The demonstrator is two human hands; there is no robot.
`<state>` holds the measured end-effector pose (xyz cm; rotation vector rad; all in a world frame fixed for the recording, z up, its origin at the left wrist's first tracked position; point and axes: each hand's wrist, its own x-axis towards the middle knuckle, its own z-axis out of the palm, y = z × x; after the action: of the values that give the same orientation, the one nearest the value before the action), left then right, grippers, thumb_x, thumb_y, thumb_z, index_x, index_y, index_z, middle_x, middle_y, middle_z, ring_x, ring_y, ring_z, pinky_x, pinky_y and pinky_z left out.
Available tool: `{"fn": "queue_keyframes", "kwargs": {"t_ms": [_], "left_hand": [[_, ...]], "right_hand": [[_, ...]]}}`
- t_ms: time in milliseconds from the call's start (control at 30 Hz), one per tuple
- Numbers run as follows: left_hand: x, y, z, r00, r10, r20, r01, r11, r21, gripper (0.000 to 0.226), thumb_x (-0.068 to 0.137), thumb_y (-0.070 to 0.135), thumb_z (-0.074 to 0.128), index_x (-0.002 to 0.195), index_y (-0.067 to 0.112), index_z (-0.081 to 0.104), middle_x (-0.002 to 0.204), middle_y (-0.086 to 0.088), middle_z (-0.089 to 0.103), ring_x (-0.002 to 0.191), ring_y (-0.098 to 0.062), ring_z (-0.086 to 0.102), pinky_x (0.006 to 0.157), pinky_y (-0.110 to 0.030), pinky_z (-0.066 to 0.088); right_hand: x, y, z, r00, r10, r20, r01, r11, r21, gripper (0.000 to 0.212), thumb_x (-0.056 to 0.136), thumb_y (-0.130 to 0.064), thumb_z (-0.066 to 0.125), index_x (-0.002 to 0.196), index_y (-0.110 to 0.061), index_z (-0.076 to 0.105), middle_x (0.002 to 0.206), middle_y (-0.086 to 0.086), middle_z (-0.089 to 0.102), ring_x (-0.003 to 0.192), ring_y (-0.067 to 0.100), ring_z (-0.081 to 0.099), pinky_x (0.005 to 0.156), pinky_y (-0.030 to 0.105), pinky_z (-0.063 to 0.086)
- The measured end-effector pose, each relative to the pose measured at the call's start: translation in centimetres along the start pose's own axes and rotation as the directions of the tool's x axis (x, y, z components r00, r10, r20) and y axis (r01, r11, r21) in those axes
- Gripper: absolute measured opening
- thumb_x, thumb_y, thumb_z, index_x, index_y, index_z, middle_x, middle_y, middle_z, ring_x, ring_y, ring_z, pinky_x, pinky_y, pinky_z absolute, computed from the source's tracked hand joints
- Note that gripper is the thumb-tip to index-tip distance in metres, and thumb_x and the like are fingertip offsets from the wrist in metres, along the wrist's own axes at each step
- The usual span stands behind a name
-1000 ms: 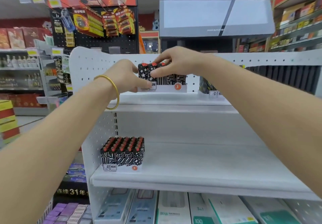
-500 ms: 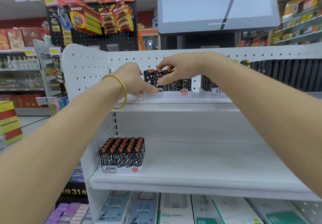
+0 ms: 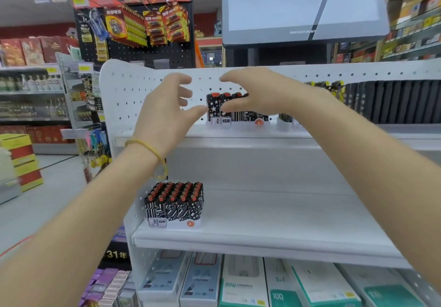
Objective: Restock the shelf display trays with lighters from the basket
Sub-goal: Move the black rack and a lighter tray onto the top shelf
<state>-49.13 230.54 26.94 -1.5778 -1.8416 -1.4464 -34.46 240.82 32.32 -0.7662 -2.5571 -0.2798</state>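
A white display tray (image 3: 241, 124) with an NBM label stands on the top shelf (image 3: 262, 134) and holds black-and-white patterned lighters (image 3: 213, 105) with red caps. My left hand (image 3: 164, 115) hovers just left of the tray, its fingers spread and holding nothing. My right hand (image 3: 260, 91) is spread over the lighters, with its fingers above their caps and its thumb in front of them; it grips nothing. A second tray (image 3: 175, 202), full of the same lighters, sits at the left end of the middle shelf. The basket is out of view.
Another tray with yellow-capped lighters (image 3: 331, 85) stands right of my right hand, then a row of black packs (image 3: 393, 101). Boxed goods (image 3: 241, 280) fill the bottom shelf. The white pegboard back panel (image 3: 128, 84) rises behind the top shelf. The aisle floor (image 3: 47, 187) lies to the left.
Both hands have let go of the top tray and its lighters and opened. My left hand has drawn back to the left; my right hand has lifted off the caps.
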Motion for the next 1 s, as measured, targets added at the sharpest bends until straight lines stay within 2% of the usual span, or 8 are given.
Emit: {"fn": "queue_keyframes", "kwargs": {"t_ms": [100, 200, 333, 467, 533, 667, 767, 1000], "left_hand": [[-5.3, -1.6, -1.1, 0.986, 0.055, -0.155, -0.072, 0.992, -0.107, 0.032, 0.084, 0.017, 0.066, 0.111, 0.026, 0.054, 0.100, 0.012, 0.061, 0.089, -0.007, 0.059, 0.074, -0.017, 0.046], [-9.6, -5.3, -0.3, 0.991, -0.003, -0.131, -0.001, 0.999, -0.033, 0.029, 0.083, 0.014, 0.067, 0.109, 0.021, 0.058, 0.100, 0.009, 0.059, 0.091, -0.011, 0.058, 0.081, -0.027, 0.048], [-12.6, -10.0, 1.5, 0.985, -0.166, 0.047, 0.157, 0.975, 0.158, 0.046, 0.083, 0.019, 0.069, 0.124, 0.011, 0.051, 0.116, -0.002, 0.055, 0.113, -0.021, 0.051, 0.095, -0.031, 0.042], [-13.2, -12.0, 2.8, 0.951, -0.267, 0.157, 0.217, 0.936, 0.277, 0.059, 0.080, 0.021, 0.071, 0.130, 0.009, 0.041, 0.123, -0.010, 0.052, 0.119, -0.028, 0.046, 0.097, -0.036, 0.040], [-13.3, -12.2, 3.4, 0.943, -0.289, 0.166, 0.227, 0.922, 0.313, 0.063, 0.080, 0.020, 0.071, 0.132, 0.007, 0.037, 0.122, -0.012, 0.049, 0.117, -0.030, 0.045, 0.095, -0.038, 0.041], [-12.9, -12.2, 4.2, 0.910, -0.363, 0.198, 0.297, 0.908, 0.296, 0.071, 0.083, 0.019, 0.067, 0.139, 0.009, 0.024, 0.130, -0.015, 0.042, 0.115, -0.034, 0.048, 0.092, -0.040, 0.042], [-12.4, -12.3, 4.3, 0.892, -0.393, 0.221, 0.318, 0.896, 0.309, 0.081, 0.084, 0.018, 0.067, 0.145, 0.012, 0.013, 0.132, -0.018, 0.039, 0.116, -0.035, 0.049, 0.092, -0.039, 0.042], [-11.2, -12.7, 4.2, 0.849, -0.454, 0.271, 0.352, 0.868, 0.350, 0.090, 0.081, 0.015, 0.068, 0.148, 0.010, 0.008, 0.131, -0.023, 0.040, 0.119, -0.040, 0.045, 0.098, -0.041, 0.040]], "right_hand": [[-4.0, -2.5, 1.3, 0.960, -0.082, -0.267, 0.101, 0.993, 0.058, 0.050, 0.090, -0.041, 0.056, 0.134, -0.021, 0.045, 0.134, 0.000, 0.051, 0.123, 0.020, 0.045, 0.100, 0.039, 0.040], [-7.7, -5.0, 4.8, 0.910, -0.093, -0.405, 0.202, 0.951, 0.236, 0.039, 0.090, -0.035, 0.057, 0.125, -0.020, 0.055, 0.120, -0.001, 0.059, 0.107, 0.018, 0.055, 0.088, 0.039, 0.047], [-7.7, -6.6, 11.2, 0.997, -0.060, -0.049, 0.071, 0.961, 0.266, 0.039, 0.091, -0.042, 0.053, 0.127, -0.027, 0.052, 0.121, -0.003, 0.057, 0.108, 0.017, 0.055, 0.088, 0.038, 0.047], [-4.3, -6.2, 17.1, 0.981, -0.079, 0.179, 0.011, 0.936, 0.351, 0.053, 0.084, -0.046, 0.062, 0.130, -0.023, 0.050, 0.120, 0.007, 0.054, 0.113, 0.025, 0.050, 0.094, 0.042, 0.044], [-2.7, -5.9, 19.5, 0.969, -0.129, 0.212, 0.042, 0.928, 0.370, 0.062, 0.077, -0.052, 0.064, 0.131, -0.025, 0.048, 0.119, 0.011, 0.052, 0.114, 0.030, 0.047, 0.096, 0.043, 0.042], [-0.7, -6.1, 21.4, 0.939, -0.167, 0.301, 0.033, 0.914, 0.405, 0.074, 0.076, -0.059, 0.062, 0.140, -0.038, 0.032, 0.142, 0.015, 0.038, 0.136, 0.031, 0.028, 0.109, 0.043, 0.031], [0.0, -5.9, 21.8, 0.942, -0.169, 0.289, 0.036, 0.910, 0.413, 0.080, 0.067, -0.068, 0.056, 0.138, -0.037, 0.036, 0.124, 0.007, 0.054, 0.119, 0.026, 0.045, 0.101, 0.036, 0.039], [-0.4, -5.9, 22.1, 0.966, -0.161, 0.202, 0.043, 0.870, 0.491, 0.070, 0.072, -0.055, 0.066, 0.135, -0.031, 0.046, 0.116, 0.007, 0.060, 0.108, 0.020, 0.049, 0.091, 0.026, 0.039]]}}
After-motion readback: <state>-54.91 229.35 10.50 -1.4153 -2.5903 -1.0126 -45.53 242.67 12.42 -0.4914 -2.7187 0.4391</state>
